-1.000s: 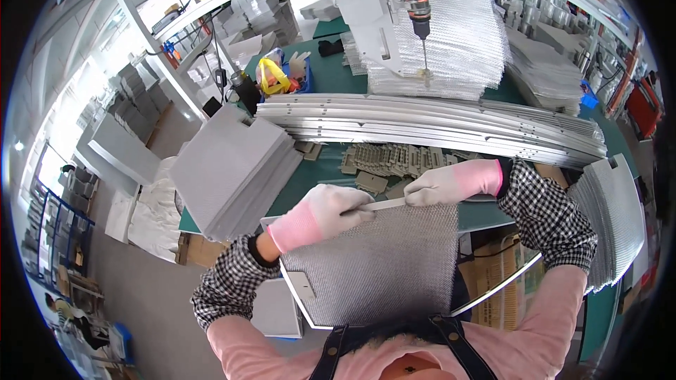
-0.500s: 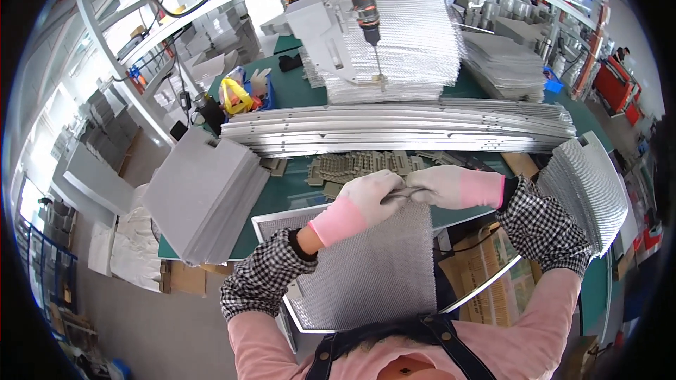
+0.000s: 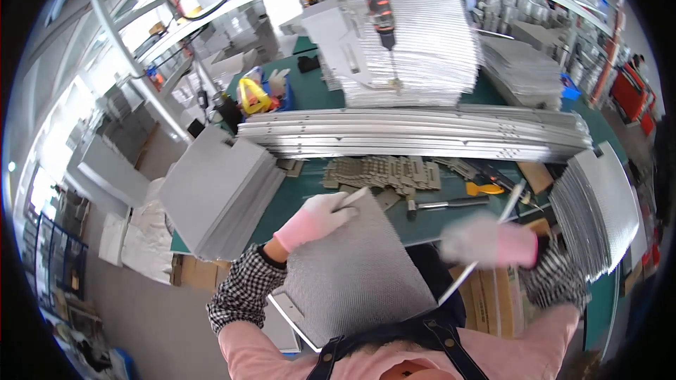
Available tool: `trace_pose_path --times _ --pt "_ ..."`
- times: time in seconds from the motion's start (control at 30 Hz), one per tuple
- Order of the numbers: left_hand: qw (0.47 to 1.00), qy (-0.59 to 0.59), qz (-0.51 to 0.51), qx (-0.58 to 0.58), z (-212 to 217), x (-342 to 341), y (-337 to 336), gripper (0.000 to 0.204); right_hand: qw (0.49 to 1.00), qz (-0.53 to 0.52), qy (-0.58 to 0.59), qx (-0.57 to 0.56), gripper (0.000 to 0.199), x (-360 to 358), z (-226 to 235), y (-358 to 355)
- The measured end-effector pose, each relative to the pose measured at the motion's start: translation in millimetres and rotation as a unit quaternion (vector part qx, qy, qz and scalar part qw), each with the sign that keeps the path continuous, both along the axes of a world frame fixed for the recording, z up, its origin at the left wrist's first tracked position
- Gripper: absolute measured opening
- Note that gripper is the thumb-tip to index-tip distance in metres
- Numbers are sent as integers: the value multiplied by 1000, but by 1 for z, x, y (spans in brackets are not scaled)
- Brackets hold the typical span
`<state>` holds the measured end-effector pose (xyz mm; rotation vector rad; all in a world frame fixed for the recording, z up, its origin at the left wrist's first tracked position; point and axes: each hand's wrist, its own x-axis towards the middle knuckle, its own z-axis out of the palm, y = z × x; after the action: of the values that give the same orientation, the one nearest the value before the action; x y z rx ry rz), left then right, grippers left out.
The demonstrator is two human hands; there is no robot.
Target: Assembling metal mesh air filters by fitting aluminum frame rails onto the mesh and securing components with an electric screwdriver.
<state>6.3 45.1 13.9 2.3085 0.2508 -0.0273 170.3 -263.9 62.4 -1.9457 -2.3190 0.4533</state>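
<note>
- Grey woven mesh makes up the mesh panel [image 3: 355, 274] you hold low in front of your chest, a flat rectangle with a fine, even texture, tilted toward you over the near edge of the bench [image 3: 310, 102].
- Your left hand [image 3: 315, 218], in a white knit glove with a pink cuff, has its fingers [image 3: 345, 210] closed on the panel's top left corner.
- Your right hand [image 3: 486, 241], gloved the same, is blurred; its fingers seem wrapped round a thin metal strip [image 3: 486, 243] that runs slantwise past the panel's right edge, though the grip is not sharp enough to be sure.
- Half a second ago both hands met at the panel's top edge; now the right one has swung out to the right, well apart from the left.
- Ribbed mesh sheets stand in a fanned stack [image 3: 598, 214] just beside your right hand.
- Smooth grey flat plates [image 3: 215, 197] lie piled to your left.
- Long aluminium rails [image 3: 415, 137] span the green bench, with a tall corrugated pile [image 3: 422, 49] behind them and a hanging screwdriver [image 3: 377, 0] above it.
</note>
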Motion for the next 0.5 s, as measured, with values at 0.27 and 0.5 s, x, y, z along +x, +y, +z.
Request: trace_pose_path --times 0.27,0.5 --pt "963 -212 152 71 37 -61 10 21 761 -379 526 -22 53 -102 -156 -39" --pt "804 -548 226 -49 53 -42 -13 42 530 -386 456 602 29 -8 -33 12"
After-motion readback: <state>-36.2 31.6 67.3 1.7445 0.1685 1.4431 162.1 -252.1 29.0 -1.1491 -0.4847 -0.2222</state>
